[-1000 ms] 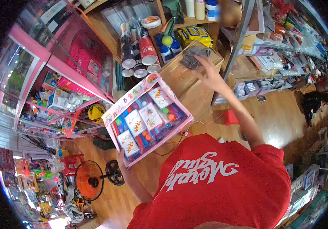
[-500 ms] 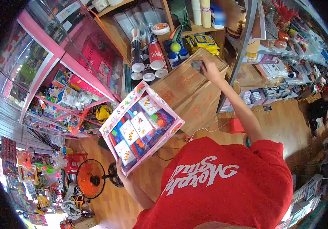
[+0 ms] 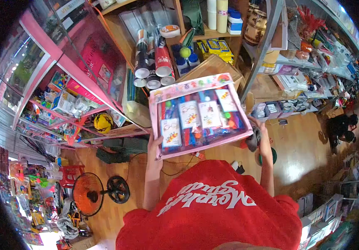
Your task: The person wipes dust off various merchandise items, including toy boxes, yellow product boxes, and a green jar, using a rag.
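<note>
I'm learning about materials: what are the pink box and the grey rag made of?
The pink box looks like smooth card with flat printed edges; its see-through front, probably plastic, shows things inside. The grey rag seems dull cloth, as it hangs crumpled.

Pink box point(image 3: 154, 114) between left hand point(image 3: 154, 149) and right hand point(image 3: 263, 135) with grey cloth point(image 3: 252, 143)
</note>
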The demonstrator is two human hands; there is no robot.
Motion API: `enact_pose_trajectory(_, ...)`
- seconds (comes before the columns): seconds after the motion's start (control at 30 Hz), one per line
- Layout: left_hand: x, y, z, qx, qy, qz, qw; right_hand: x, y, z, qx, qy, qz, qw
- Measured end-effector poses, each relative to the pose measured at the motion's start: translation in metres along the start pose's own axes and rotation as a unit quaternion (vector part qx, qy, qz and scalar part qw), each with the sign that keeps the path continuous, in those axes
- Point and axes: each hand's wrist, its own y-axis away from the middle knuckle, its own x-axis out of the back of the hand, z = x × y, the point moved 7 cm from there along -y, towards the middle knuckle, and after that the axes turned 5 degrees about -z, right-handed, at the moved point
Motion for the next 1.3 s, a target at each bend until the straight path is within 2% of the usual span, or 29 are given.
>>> enact_pose_trajectory(0.1, -0.024, -0.015, -0.009, 0.009, -0.009, -0.045, 0.999, 0.018, 0.021, -0.007, 0.029, 0.063, -0.004, 0.998)
enact_pose_trajectory(0.23, -0.042, -0.021, -0.02, 0.036, -0.027, -0.08, 0.996, 0.032, 0.048, 0.012, -0.124, -0.09, -0.006, 0.988)
enact_pose_trajectory(0.3, -0.04, -0.021, -0.028, 0.051, -0.031, -0.056, 0.997, 0.035, 0.055, 0.027, -0.177, -0.141, -0.007, 0.974)
enact_pose_trajectory(0.43, -0.04, -0.025, -0.038, 0.057, -0.032, -0.039, 0.997, 0.037, 0.049, 0.021, -0.169, -0.067, 0.002, 0.983)
enact_pose_trajectory(0.57, -0.046, -0.021, -0.037, 0.052, -0.003, -0.008, 0.999, 0.037, 0.04, 0.014, -0.15, -0.092, -0.024, 0.984)
enact_pose_trajectory(0.6, -0.042, -0.023, -0.036, 0.025, -0.031, -0.011, 0.999, 0.043, 0.035, 0.018, -0.153, -0.085, -0.026, 0.984)
enact_pose_trajectory(0.63, -0.049, -0.022, -0.03, -0.015, 0.01, -0.06, 0.998, 0.049, 0.026, 0.021, -0.157, -0.094, -0.026, 0.983)
enact_pose_trajectory(0.7, -0.044, -0.013, -0.025, -0.045, 0.071, 0.003, 0.996, 0.058, 0.008, 0.024, -0.162, -0.113, -0.029, 0.98)
enact_pose_trajectory(0.77, -0.056, -0.011, -0.02, -0.085, 0.182, -0.033, 0.979, 0.059, -0.017, 0.026, -0.157, -0.106, -0.07, 0.979)
enact_pose_trajectory(0.8, -0.064, -0.012, -0.018, -0.105, 0.236, -0.053, 0.964, 0.056, -0.033, 0.016, -0.118, -0.08, -0.1, 0.985)
enact_pose_trajectory(0.83, -0.07, -0.014, -0.015, -0.161, 0.255, -0.103, 0.948, 0.05, -0.049, 0.001, -0.078, -0.053, -0.128, 0.987)
enact_pose_trajectory(0.9, -0.079, -0.015, -0.015, -0.269, 0.284, -0.2, 0.898, 0.045, -0.071, -0.012, -0.05, -0.067, -0.13, 0.988)
enact_pose_trajectory(0.93, -0.066, -0.015, -0.025, -0.26, 0.291, -0.085, 0.917, 0.042, -0.081, -0.014, -0.051, -0.07, -0.148, 0.985)
enact_pose_trajectory(1.03, -0.062, 0.006, -0.021, -0.236, 0.056, 0.031, 0.97, 0.028, -0.109, -0.004, -0.056, -0.096, -0.193, 0.975)
enact_pose_trajectory(1.07, -0.06, 0.005, -0.027, -0.23, 0.238, 0.049, 0.942, 0.019, -0.118, -0.001, -0.057, -0.108, -0.207, 0.971)
enact_pose_trajectory(1.17, -0.041, 0.041, -0.025, -0.221, 0.086, 0.135, 0.962, -0.01, -0.136, -0.006, -0.063, -0.064, -0.284, 0.955)
enact_pose_trajectory(1.2, -0.041, 0.046, -0.015, -0.261, 0.043, 0.156, 0.952, -0.021, -0.14, -0.006, -0.05, -0.051, -0.32, 0.945)
enact_pose_trajectory(1.3, -0.028, 0.06, -0.01, -0.211, 0.031, 0.287, 0.934, -0.054, -0.149, -0.021, -0.031, -0.02, -0.381, 0.924)
